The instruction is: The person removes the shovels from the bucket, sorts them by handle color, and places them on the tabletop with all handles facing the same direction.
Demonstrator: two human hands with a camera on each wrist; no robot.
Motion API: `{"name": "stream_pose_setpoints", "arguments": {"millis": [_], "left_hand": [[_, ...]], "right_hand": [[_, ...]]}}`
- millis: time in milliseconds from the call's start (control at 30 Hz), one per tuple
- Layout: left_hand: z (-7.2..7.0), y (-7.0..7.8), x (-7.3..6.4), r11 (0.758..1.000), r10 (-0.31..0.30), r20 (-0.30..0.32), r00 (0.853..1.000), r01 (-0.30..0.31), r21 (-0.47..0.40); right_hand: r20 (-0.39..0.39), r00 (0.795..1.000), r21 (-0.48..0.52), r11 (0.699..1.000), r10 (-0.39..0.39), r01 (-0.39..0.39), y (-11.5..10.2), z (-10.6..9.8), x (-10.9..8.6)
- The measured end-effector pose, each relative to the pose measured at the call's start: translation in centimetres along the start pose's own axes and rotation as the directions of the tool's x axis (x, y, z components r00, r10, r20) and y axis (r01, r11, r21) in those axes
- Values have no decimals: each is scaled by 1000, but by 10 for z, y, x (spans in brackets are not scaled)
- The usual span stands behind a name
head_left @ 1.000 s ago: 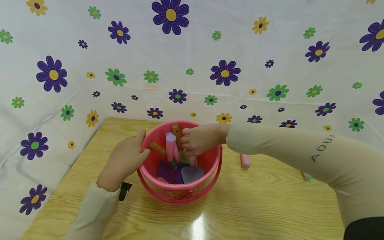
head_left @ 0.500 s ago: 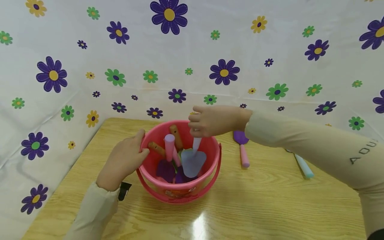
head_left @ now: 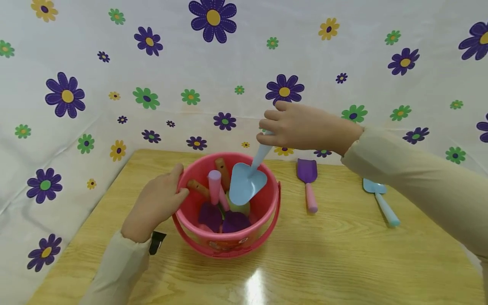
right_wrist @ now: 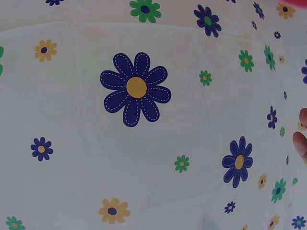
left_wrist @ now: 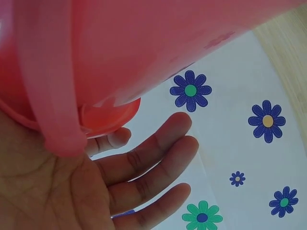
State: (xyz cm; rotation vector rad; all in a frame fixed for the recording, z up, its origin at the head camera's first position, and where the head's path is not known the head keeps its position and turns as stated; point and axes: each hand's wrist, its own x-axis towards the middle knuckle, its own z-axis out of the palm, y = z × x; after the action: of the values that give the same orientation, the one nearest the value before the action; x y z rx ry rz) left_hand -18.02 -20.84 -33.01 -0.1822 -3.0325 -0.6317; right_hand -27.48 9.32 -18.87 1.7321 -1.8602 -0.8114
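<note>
In the head view my right hand [head_left: 301,127] grips the handle of a light blue toy shovel [head_left: 248,183], its blade hanging over the mouth of a pink bucket [head_left: 228,247]. My left hand [head_left: 157,201] holds the bucket's left rim, thumb hooked over the inside. The left wrist view shows the palm of that left hand [left_wrist: 72,191] against the bucket's handle joint, with several fingers loosely extended outside the wall. Inside the bucket are purple shovel blades [head_left: 235,222], a pink handle [head_left: 214,188] and brown wooden handles [head_left: 199,188]. Only fingertips [right_wrist: 301,143] show in the right wrist view.
On the wooden table [head_left: 324,262], right of the bucket, lie a purple shovel with a pink handle [head_left: 311,198] and a blue shovel [head_left: 386,207]. A flower-printed white cloth [head_left: 236,55] hangs behind. A small black object [head_left: 156,242] shows beside the left wrist.
My right hand has drawn the light blue shovel up and to the right, from inside the bucket to above its mouth. The left hand stays at the rim.
</note>
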Motion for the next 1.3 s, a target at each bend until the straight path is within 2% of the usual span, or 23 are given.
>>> {"name": "stream_pose_setpoints", "arguments": {"millis": [100,200,333,467,567,800,967,1167,1300], "left_hand": [[0,1,-1,1000,-11,7,1000,11,-16],[1,1,0,1000,-15,11,1000,16,-18],[1,1,1,1000,-19,20,1000,19,-19],[2,2,3,1000,-17,22,1000,17,-18],[2,2,3,1000,-16,26,1000,17,-23],[2,0,2,998,-22,36,999,24,-50],[2,0,0,997,-25,44,999,28,-67],[2,1,0,997,-17,50,999,20,-77],[2,1,1,996,-11,47,999,15,-83]], "right_hand": [[23,998,34,997,62,-63,1,-1,-9],[13,993,40,992,117,-117,-1,1,-20],[-66,980,39,982,185,-183,-8,9,-34],[-158,954,41,967,253,-250,-16,19,-45],[-187,933,54,952,307,-302,-24,27,-51],[-110,885,85,891,453,-446,-43,46,-63],[-59,847,95,847,529,-523,-54,61,-75],[-24,791,140,786,611,-603,-67,78,-94],[-37,761,139,758,647,-638,-75,91,-107]]}}
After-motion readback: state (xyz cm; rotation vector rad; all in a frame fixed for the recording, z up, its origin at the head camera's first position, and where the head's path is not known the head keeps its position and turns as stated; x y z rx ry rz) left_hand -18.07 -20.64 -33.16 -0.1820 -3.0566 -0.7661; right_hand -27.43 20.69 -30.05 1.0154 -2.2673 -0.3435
